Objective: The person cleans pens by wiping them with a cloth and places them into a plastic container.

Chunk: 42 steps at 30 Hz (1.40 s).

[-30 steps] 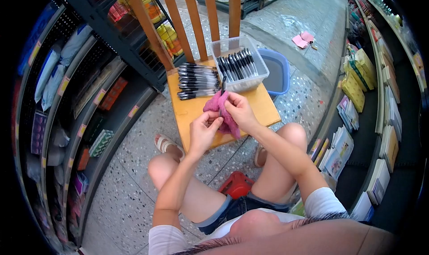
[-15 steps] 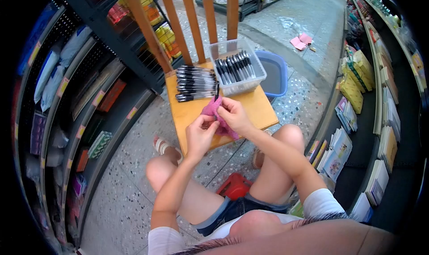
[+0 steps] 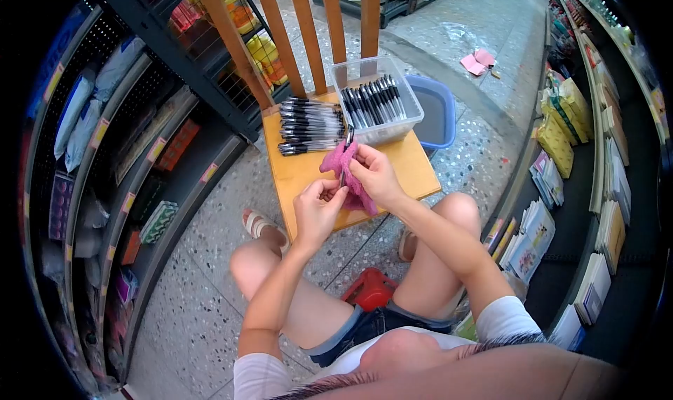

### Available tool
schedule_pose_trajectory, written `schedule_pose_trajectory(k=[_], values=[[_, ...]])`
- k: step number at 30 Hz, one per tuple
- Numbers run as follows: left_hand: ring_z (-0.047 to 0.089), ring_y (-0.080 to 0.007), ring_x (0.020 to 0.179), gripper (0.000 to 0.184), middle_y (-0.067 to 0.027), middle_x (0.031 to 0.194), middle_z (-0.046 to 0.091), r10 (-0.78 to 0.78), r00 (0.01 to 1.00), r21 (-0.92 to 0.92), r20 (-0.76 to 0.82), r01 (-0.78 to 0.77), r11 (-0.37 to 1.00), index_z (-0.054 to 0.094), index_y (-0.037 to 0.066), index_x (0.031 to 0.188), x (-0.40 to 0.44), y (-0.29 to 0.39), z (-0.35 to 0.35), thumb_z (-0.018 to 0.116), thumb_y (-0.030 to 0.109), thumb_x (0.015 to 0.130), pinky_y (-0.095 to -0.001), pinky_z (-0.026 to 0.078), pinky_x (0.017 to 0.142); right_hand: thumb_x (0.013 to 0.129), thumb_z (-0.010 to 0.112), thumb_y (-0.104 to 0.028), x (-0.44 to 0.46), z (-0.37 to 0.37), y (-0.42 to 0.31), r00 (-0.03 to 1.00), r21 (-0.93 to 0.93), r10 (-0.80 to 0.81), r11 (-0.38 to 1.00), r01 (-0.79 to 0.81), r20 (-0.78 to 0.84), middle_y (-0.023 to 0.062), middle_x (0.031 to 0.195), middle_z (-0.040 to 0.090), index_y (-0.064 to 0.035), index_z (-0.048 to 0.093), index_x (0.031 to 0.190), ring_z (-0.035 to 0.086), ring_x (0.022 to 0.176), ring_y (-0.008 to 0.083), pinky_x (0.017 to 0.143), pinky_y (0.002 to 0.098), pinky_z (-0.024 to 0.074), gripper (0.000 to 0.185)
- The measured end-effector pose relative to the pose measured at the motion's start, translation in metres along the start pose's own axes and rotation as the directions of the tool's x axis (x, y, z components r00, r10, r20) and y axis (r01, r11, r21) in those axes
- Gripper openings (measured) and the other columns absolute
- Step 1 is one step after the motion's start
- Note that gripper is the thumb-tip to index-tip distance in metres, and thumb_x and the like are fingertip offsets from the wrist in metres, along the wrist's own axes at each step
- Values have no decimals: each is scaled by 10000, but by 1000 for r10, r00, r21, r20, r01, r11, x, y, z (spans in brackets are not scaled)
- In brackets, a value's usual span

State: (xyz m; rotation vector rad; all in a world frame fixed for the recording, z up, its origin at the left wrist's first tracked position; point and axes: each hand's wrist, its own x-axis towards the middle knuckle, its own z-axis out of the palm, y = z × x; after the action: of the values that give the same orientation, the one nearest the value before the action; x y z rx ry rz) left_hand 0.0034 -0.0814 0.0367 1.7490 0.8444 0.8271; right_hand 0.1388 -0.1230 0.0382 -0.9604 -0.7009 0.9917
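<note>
Over the front part of a wooden chair seat (image 3: 294, 197), my right hand (image 3: 376, 176) is closed on a crumpled pink cloth (image 3: 359, 190), which wraps a pen. The pen's black end (image 3: 350, 135) sticks out above the cloth. My left hand (image 3: 319, 202) pinches the pen's lower end between thumb and fingertips. Just beyond my hands, a stack of clear pens with black caps (image 3: 308, 125) lies on the seat. To its right stands a clear plastic box (image 3: 389, 132) with several more such pens inside.
A blue basin (image 3: 438, 120) stands on the floor right of the chair. The chair's slatted back (image 3: 308, 39) rises at the far side. Stocked shelves line the left (image 3: 165, 144) and right (image 3: 596, 190). Something red (image 3: 370, 290) lies between my legs.
The cloth has shifted along the pen, and a part of the pen now shows between my hands. Both hands stay close together. The view has moved slightly.
</note>
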Motion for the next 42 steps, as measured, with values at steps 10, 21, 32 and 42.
schedule_pose_trajectory(k=[10, 21, 32, 42], values=[[525, -49, 601, 175, 3, 696, 609, -78, 994, -76, 80, 84, 994, 621, -32, 823, 13, -2, -18, 654, 140, 834, -193, 419, 540, 928, 447, -120, -3, -6, 6, 968, -92, 196, 979, -183, 157, -6, 783, 599, -1, 578, 940, 537, 716, 54, 656, 224, 457, 178], [541, -84, 796, 262, -24, 853, 613, -161, 962, -461, 219, 247, 852, 617, -16, 991, 30, -9, -31, 507, 215, 937, -229, 435, 750, 947, 447, -159, -9, 2, 19, 921, -202, 214, 967, -154, 326, -34, 716, 556, -11, 604, 878, 468, 577, 37, 505, 209, 381, 227], [564, -92, 751, 234, -33, 836, 623, -192, 981, -558, 11, 165, 813, 603, 9, 964, 37, -13, -39, 510, 222, 936, -238, 459, 734, 911, 492, -135, -6, 3, 26, 869, -237, 298, 947, -216, 395, -46, 700, 547, -14, 618, 886, 437, 583, 19, 511, 200, 360, 177], [558, -76, 726, 198, -26, 822, 624, -211, 977, -594, -5, 167, 787, 606, 16, 939, 40, -20, -44, 578, 208, 898, -221, 450, 726, 905, 502, -134, -11, -4, 17, 833, -270, 353, 928, -255, 427, -26, 777, 580, 0, 611, 941, 480, 663, 29, 570, 207, 404, 177]])
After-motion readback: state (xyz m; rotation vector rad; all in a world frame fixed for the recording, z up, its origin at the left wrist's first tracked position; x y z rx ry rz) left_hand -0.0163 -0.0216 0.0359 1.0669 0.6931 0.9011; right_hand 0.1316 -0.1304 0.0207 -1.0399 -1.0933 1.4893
